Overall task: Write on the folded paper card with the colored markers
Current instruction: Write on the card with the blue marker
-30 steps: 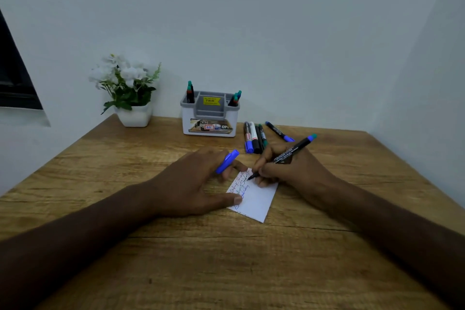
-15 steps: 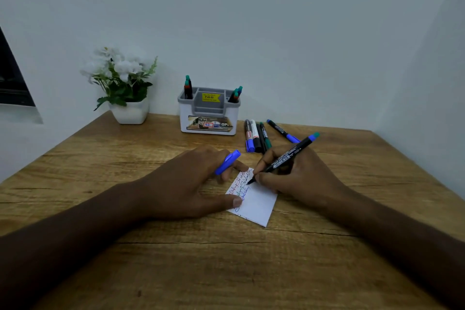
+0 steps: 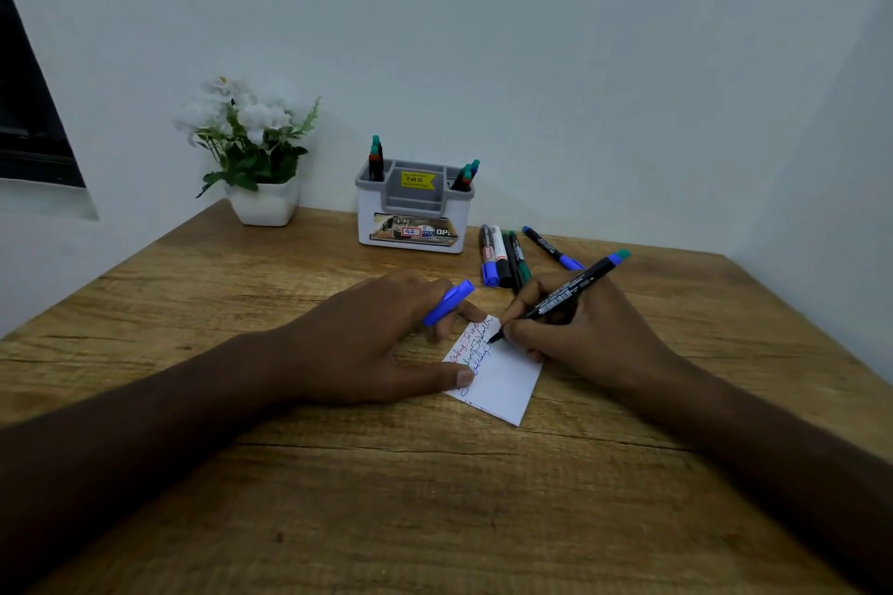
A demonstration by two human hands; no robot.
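Note:
A small white folded paper card (image 3: 505, 377) lies on the wooden table (image 3: 338, 498), with red, green and blue handwriting along its upper left part. My right hand (image 3: 580, 329) grips a black marker (image 3: 560, 297) with a blue-green end, its tip touching the card near the top. My left hand (image 3: 386, 338) rests on the table, its thumb pressing the card's left edge. Between its fingers it holds a blue marker cap (image 3: 449, 302).
Several markers (image 3: 502, 256) lie beyond the card, and another blue-capped marker (image 3: 551, 246) lies further right. A white and grey pen holder (image 3: 415, 213) with markers stands at the back. A white pot of flowers (image 3: 261, 203) sits back left. Walls close the back and right.
The marker tip has moved a little along the writing line on the card. My left hand stays put, and the view has shifted slightly.

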